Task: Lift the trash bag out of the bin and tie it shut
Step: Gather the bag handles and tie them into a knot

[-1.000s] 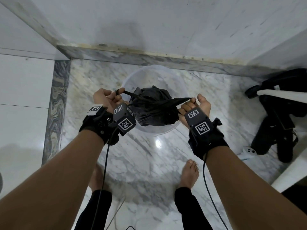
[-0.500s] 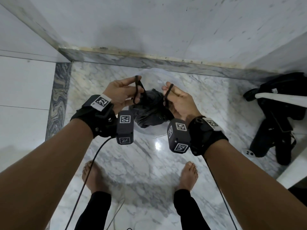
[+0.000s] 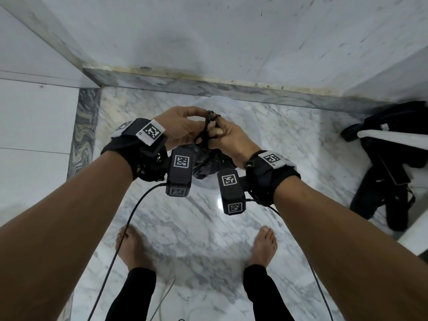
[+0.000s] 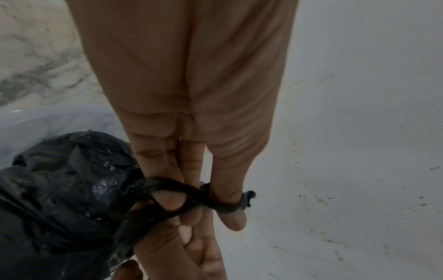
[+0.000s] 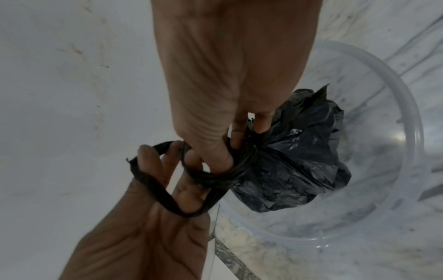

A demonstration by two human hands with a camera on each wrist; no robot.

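Both hands (image 3: 203, 133) meet above the bin (image 5: 405, 106), fingers (image 5: 148, 161) pinching the bag (image 5: 294, 164) ears crossed, so the knot cinches while it hangs.

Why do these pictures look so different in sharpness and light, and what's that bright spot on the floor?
Head view: sharp, evenly lit, with wide-angle bending of the wall edges; the bright spot is a lamp's glare on the polished marble floor. Left wrist view: dim and soft, the trash bag smeared. Right wrist view: also dim, the left hand blurred, with a glint inside the clear bin.
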